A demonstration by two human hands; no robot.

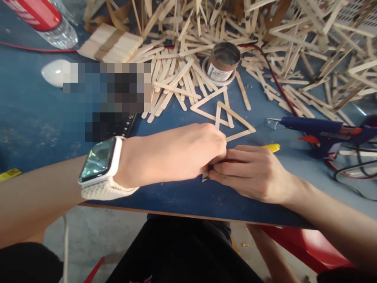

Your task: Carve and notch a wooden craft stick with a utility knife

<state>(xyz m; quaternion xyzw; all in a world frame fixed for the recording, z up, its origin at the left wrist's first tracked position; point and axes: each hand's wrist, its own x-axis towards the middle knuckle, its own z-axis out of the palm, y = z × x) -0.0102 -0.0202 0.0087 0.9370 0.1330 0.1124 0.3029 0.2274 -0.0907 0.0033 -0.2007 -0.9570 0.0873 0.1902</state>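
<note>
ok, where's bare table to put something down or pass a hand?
Bare blue table left of the left hand, below the white dome. Small gap between stick triangle and glue gun. Narrow strip along the near edge. Crowded: stick pile across top and right.

Bright, even light; a soft picture

The light is diffuse, with only a weak shadow under the left hand on the blue surface. The watch glass shows glare. The pale sticks at top right look washed out. One patch is pixelated.
</note>
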